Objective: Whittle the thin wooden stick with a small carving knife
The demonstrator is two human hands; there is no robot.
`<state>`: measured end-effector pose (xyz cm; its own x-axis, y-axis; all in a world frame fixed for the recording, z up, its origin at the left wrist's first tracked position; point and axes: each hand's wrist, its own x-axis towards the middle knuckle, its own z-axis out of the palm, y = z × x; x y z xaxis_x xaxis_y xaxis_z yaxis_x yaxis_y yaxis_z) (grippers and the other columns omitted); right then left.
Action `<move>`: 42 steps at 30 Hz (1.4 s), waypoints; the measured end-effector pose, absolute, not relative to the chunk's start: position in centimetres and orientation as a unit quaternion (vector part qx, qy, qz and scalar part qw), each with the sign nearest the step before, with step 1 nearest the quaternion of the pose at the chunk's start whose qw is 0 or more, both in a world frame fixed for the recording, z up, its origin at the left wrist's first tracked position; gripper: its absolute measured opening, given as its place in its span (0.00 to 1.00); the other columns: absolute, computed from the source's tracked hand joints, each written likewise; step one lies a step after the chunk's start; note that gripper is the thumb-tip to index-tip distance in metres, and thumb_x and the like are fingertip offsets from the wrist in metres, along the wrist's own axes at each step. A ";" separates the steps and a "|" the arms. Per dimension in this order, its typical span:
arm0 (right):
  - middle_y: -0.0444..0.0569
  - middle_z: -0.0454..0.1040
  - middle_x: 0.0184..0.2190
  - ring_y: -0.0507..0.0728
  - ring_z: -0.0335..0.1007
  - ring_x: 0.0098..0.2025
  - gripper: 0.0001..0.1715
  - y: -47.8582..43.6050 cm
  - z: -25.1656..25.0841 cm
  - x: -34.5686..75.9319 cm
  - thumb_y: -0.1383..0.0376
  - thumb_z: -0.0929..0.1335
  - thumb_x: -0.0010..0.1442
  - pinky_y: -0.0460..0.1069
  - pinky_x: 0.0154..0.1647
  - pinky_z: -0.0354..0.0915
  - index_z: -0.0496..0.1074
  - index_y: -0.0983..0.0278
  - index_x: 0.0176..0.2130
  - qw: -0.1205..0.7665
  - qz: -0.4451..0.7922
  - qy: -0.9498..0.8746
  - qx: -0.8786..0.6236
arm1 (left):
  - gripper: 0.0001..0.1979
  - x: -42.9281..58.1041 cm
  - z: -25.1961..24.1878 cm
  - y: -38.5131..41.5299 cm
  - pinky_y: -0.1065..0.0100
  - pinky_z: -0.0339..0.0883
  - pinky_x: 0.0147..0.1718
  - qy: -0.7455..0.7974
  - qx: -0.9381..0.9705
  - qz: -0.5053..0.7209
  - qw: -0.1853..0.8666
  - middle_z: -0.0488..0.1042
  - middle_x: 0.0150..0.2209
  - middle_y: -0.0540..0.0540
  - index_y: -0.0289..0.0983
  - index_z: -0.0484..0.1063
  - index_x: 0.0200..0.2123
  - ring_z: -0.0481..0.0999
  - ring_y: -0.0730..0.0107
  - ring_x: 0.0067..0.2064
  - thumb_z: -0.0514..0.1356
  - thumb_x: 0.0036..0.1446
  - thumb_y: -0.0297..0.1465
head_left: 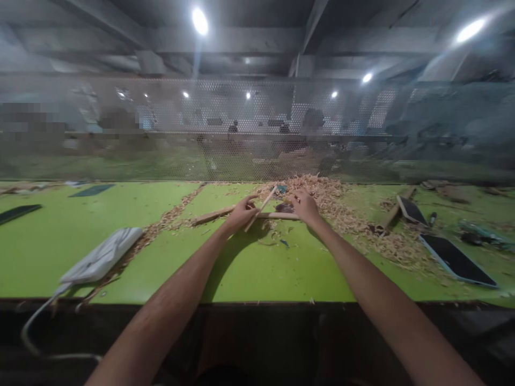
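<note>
A thin pale wooden stick (266,199) slants up and away from my left hand (241,214), whose fingers are closed around its lower part. To the right, my right hand (306,206) has its fingers curled and brought together at the tips; what they pinch is too small to make out. Between the hands a second wooden stick (278,216) lies crosswise, one end by each hand. Just behind it is a dark object (284,207), partly hidden near the right fingertips. A small green piece (280,188) rests among the shavings beyond.
Curled wood shavings (322,190) are heaped behind my right hand and spread rightward. A wooden strip (213,215) lies left of my left hand. A white power strip (104,254) sits at left, phones (458,260) at right, on the green table (257,279). Perforated mesh (249,155) stands behind.
</note>
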<state>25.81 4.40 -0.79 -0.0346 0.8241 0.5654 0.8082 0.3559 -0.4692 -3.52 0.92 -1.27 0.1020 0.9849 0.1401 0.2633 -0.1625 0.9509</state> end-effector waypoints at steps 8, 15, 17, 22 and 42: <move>0.63 0.87 0.77 0.80 0.80 0.81 0.31 3.6 0.5 25.5 0.57 0.73 0.85 0.73 0.87 0.72 0.89 0.54 0.79 0.361 -0.028 -0.729 -0.580 | 0.27 -3.8 -0.4 1.8 0.48 0.80 0.75 0.589 0.624 0.474 0.198 0.80 0.67 0.31 0.37 0.84 0.75 0.84 0.46 0.68 0.68 0.76 0.24; 0.64 0.92 0.71 0.75 0.84 0.77 0.27 2.6 -0.4 25.7 0.62 0.70 0.85 0.70 0.82 0.78 0.93 0.58 0.72 0.318 0.006 -0.734 -0.600 | 0.25 -4.7 -1.5 2.0 0.37 0.71 0.84 0.652 0.667 0.342 0.119 0.81 0.79 0.26 0.35 0.82 0.78 0.77 0.32 0.82 0.64 0.83 0.30; 0.64 0.93 0.69 0.75 0.85 0.75 0.28 2.4 -1.1 25.7 0.62 0.70 0.85 0.70 0.78 0.80 0.92 0.58 0.73 0.297 0.009 -0.750 -0.592 | 0.24 -4.8 -1.9 2.2 0.32 0.64 0.88 0.658 0.696 0.266 0.108 0.82 0.81 0.29 0.39 0.84 0.77 0.78 0.36 0.83 0.61 0.86 0.33; 0.62 0.91 0.73 0.73 0.86 0.75 0.26 2.3 -1.9 25.2 0.59 0.73 0.86 0.68 0.78 0.80 0.91 0.56 0.74 0.233 0.019 -0.790 -0.566 | 0.28 -4.6 -2.6 2.5 0.22 0.53 0.92 0.636 0.744 0.188 0.072 0.75 0.90 0.38 0.51 0.83 0.82 0.65 0.34 0.94 0.59 0.87 0.42; 0.61 0.87 0.80 0.77 0.81 0.84 0.37 2.7 -3.6 23.2 0.69 0.70 0.78 0.76 0.91 0.70 0.88 0.57 0.79 0.244 -0.036 -0.810 -0.533 | 0.32 -4.9 -1.3 2.8 0.22 0.48 0.94 0.652 0.679 0.335 0.037 0.95 0.68 0.32 0.41 0.81 0.86 0.68 0.40 0.93 0.57 0.87 0.30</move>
